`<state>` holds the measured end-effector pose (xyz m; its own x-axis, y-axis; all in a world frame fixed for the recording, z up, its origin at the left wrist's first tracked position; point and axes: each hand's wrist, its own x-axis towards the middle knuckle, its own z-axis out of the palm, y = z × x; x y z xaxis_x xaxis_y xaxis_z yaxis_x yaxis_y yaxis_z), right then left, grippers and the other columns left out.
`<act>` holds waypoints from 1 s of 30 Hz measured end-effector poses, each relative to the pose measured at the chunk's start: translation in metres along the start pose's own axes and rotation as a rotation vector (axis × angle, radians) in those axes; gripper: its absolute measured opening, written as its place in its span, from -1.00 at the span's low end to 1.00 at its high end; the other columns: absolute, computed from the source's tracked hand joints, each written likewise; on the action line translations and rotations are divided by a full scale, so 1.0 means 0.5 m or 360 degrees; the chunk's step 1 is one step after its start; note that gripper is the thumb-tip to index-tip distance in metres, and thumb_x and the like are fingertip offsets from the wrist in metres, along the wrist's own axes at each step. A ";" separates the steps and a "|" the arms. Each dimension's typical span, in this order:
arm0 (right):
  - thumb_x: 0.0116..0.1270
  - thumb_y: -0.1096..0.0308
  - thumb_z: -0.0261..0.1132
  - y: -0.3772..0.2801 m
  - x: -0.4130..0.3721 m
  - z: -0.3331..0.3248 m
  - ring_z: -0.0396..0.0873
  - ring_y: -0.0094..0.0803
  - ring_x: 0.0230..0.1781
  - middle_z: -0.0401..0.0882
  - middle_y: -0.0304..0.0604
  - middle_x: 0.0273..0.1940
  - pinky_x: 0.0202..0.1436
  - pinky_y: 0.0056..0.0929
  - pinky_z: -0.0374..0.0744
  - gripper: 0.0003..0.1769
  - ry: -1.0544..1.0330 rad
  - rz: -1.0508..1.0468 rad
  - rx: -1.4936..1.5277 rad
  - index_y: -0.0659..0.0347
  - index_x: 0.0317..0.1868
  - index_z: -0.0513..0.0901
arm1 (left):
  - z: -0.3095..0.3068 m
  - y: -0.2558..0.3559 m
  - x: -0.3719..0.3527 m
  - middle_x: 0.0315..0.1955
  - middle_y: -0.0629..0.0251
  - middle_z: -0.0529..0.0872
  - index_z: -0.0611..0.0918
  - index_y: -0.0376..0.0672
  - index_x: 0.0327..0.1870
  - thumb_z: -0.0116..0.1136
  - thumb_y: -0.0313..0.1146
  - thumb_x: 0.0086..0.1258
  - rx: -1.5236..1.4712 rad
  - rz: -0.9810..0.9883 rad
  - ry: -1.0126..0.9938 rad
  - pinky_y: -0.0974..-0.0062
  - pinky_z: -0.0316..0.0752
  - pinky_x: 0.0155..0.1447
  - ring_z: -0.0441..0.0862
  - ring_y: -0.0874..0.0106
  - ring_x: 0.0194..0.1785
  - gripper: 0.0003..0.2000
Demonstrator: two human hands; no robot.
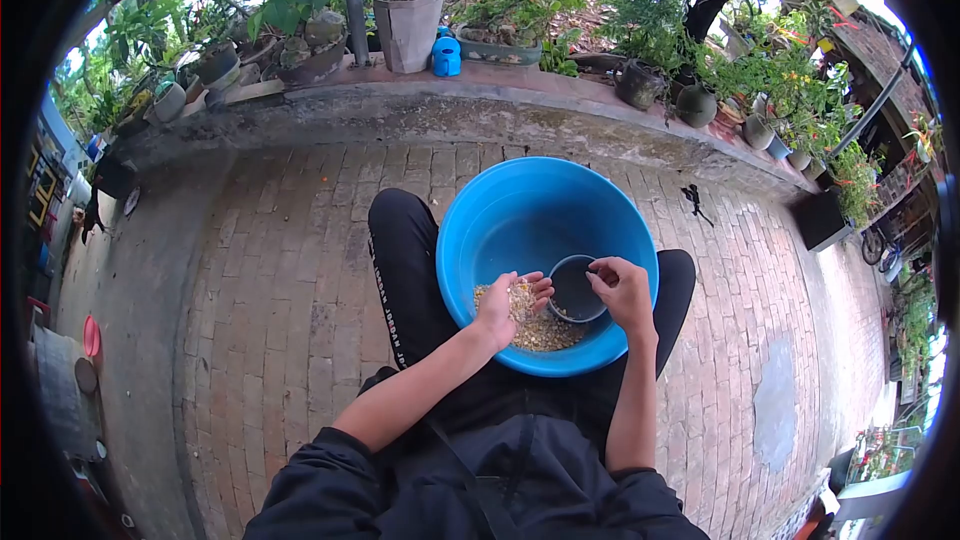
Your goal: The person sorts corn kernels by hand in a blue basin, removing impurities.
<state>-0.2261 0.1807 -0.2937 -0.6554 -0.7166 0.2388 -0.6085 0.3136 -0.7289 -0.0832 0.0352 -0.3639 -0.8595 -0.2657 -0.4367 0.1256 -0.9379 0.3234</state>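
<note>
A large blue plastic basin [480, 210] rests tilted on my lap between my knees. Pale yellow and tan grains [545, 337], perhaps corn kernels, lie along its near side. Cupped palm up over them, my left hand [497, 308] holds a small heap of the grains. Inside the basin, to the right, sits a round bowl [575, 300] with a dark inside and a light rim. My right hand [624, 292] is over the bowl's right edge, thumb and forefinger pinched together. Whatever is between those fingertips is too small to make out.
Brick paving [280, 270] surrounds me. A low concrete ledge [400, 105] crosses ahead, bearing potted plants, a tall grey planter [408, 30] and a small blue container [446, 53]. A dark twig-like thing [697, 203] lies on the paving to the right.
</note>
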 end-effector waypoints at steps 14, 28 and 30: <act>0.18 0.53 0.36 0.007 -0.010 0.008 0.59 -0.48 -0.50 0.65 -0.13 -0.48 -0.35 -0.52 0.55 -0.90 0.0042 -0.0009 0.0015 0.36 -0.27 0.69 | 0.002 0.000 -0.001 -0.01 -0.03 0.64 0.48 -0.41 0.11 -0.31 -0.25 0.56 -0.0020 -0.0001 0.0009 0.30 0.60 0.15 0.64 0.13 0.07 -0.59; 0.14 0.46 0.36 -0.062 -0.024 0.082 0.62 -0.23 -0.44 0.61 -0.10 -0.43 -0.32 -0.36 0.57 -0.87 -0.0173 -0.0289 0.0043 0.24 -0.27 0.72 | -0.007 -0.004 0.005 -0.10 0.09 0.68 0.52 -0.35 0.08 -0.31 -0.22 0.55 0.0018 0.0004 0.0001 0.37 0.61 0.03 0.68 0.28 -0.08 -0.59; 0.16 0.47 0.38 -0.063 -0.022 0.097 0.61 -0.31 -0.46 0.58 -0.12 -0.45 -0.35 -0.40 0.53 -0.89 -0.0182 -0.0427 -0.0158 0.26 -0.27 0.74 | -0.005 -0.003 0.002 -0.11 0.14 0.69 0.54 -0.33 0.06 -0.31 -0.22 0.56 0.0062 0.0015 0.0012 0.37 0.59 0.02 0.67 0.31 -0.10 -0.59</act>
<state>-0.1781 0.1485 -0.3044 -0.4141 -0.8457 0.3366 -0.7975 0.1589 -0.5820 -0.0828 0.0358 -0.3671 -0.8547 -0.2760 -0.4397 0.1140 -0.9261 0.3596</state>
